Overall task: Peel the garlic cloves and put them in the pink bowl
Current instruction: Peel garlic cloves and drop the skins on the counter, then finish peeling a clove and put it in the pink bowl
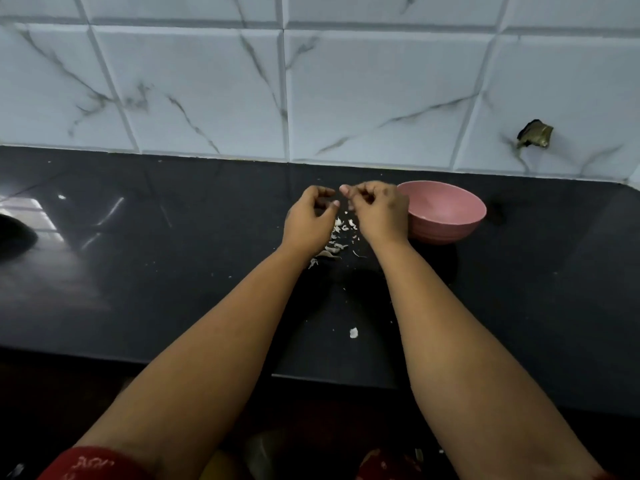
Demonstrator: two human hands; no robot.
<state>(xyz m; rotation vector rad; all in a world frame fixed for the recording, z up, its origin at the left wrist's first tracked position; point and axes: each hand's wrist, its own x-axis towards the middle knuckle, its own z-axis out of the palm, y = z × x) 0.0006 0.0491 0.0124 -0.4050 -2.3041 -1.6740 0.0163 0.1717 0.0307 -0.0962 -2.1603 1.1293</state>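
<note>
My left hand (309,216) and my right hand (379,211) hover close together over the black counter, fingertips a small gap apart. The right hand's curled fingers pinch a small white piece, apparently a garlic clove (350,206). My left hand's fingers and thumb are curled, and I see nothing between them. Below the hands lies a scatter of white garlic peels (335,242). The pink bowl (460,216) stands just right of my right hand, which hides its left rim. Its visible inside shows no clove.
The black counter (173,271) runs back to a white marble-tiled wall (346,98). One loose peel (353,332) lies nearer the front edge. A dark object (15,233) sits at the far left. A dark smudge (497,211) lies right of the bowl.
</note>
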